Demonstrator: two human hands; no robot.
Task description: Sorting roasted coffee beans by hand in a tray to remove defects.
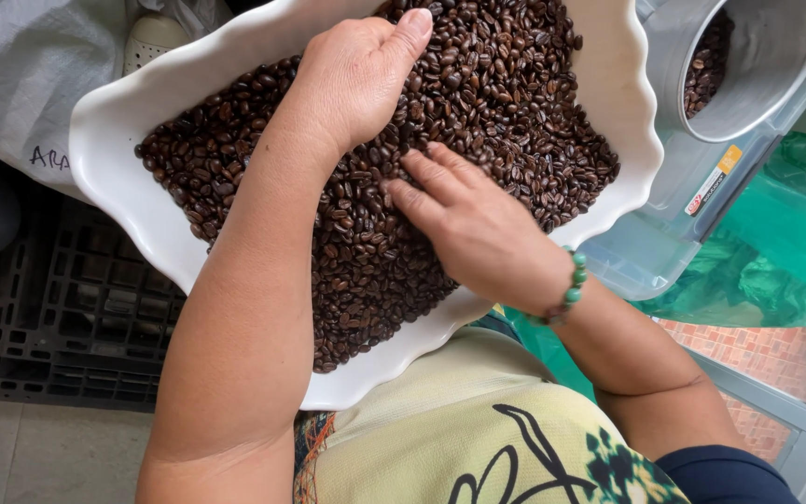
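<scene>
Dark roasted coffee beans [478, 103] are spread in a white scalloped tray [132, 121] at centre. The left hand [356, 79], fingers curled loosely, and the right hand [468, 219], fingers extended flat, are pressed onto them. At two o'clock a metal container [757, 56] is seen.

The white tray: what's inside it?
The white tray holds dark roasted coffee beans. The left hand and right hand rest on them, hiding beans beneath; the tray's bottom is covered.

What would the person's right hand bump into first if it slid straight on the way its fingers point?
Probably the left forearm, just past the right hand fingertips, across the dark roasted coffee beans it already rests on.
</scene>
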